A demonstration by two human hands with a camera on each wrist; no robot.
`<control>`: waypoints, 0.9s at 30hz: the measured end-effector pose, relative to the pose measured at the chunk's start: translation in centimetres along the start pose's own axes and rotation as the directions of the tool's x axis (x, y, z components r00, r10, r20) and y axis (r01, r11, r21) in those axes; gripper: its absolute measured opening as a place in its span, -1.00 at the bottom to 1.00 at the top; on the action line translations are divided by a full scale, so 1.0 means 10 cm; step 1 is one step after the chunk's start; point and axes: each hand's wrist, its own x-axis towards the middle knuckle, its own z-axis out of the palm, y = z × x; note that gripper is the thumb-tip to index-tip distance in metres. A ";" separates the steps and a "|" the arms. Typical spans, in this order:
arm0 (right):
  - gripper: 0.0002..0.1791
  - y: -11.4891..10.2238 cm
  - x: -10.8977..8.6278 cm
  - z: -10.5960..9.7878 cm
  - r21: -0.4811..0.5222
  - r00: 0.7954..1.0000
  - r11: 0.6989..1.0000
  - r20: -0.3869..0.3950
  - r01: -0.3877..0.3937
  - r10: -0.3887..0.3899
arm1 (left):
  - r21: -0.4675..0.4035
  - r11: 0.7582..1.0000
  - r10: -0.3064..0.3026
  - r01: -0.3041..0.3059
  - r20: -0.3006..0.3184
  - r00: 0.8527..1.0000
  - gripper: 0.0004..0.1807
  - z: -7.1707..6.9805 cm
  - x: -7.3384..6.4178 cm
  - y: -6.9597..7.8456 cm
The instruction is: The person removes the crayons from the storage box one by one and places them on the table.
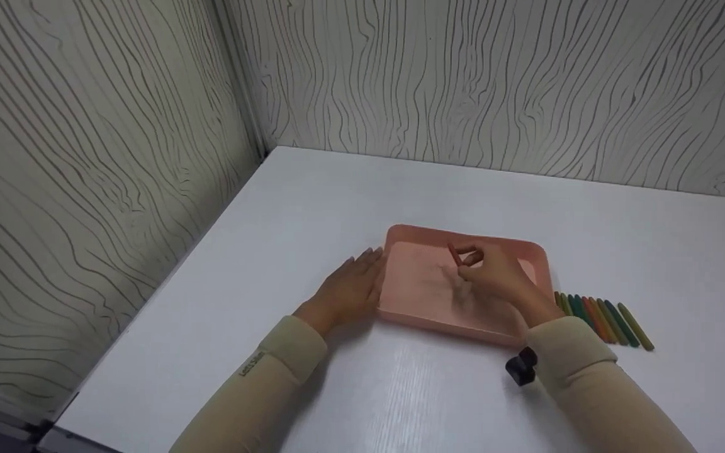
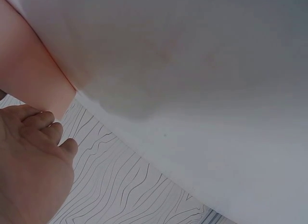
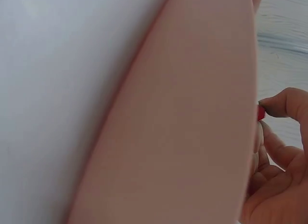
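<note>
My right hand (image 1: 496, 272) is over a shallow pink tray (image 1: 410, 286) and pinches a slim red crayon (image 1: 454, 254) between thumb and fingers. The crayon stands tilted above the tray floor. In the right wrist view only a red end of the crayon (image 3: 261, 112) shows; the tray wall (image 3: 183, 113) covers the rest. My left hand (image 1: 350, 286) lies at the tray's left side, fingers extended and fingertips right at the rim. From the left wrist, the left hand (image 2: 33, 161) appears beside the tray's outer wall (image 2: 36, 65).
Several crayons (image 1: 605, 319) in green, teal, orange and yellowish tones lie in a row right of the tray, partly behind the right forearm. A black device (image 1: 522, 367) sits at the right cuff. Wood-grain patterned walls (image 1: 463, 82) border the white table (image 1: 312, 207).
</note>
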 end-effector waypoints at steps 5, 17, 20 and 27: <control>-0.53 0.11 -0.09 -0.20 -0.034 0.999 0.999 -0.033 0.007 -0.008 | -0.024 0.999 -0.025 0.025 -0.001 1.000 -0.40 0.01 -0.01 0.01; -0.46 0.44 -0.32 -0.64 -0.165 0.991 0.980 -0.090 -0.109 0.095 | -0.018 1.000 -0.005 0.004 -0.044 0.999 -0.42 0.01 0.00 0.00; -0.46 0.55 -0.38 -0.74 -0.190 0.988 0.972 -0.102 -0.136 0.119 | -0.024 1.000 -0.002 0.001 -0.043 0.999 -0.41 0.01 -0.01 0.00; -0.47 0.79 -0.55 -0.95 -0.217 0.983 0.965 -0.138 -0.148 0.119 | -0.023 1.000 -0.015 0.015 -0.018 1.000 -0.39 0.01 0.00 0.00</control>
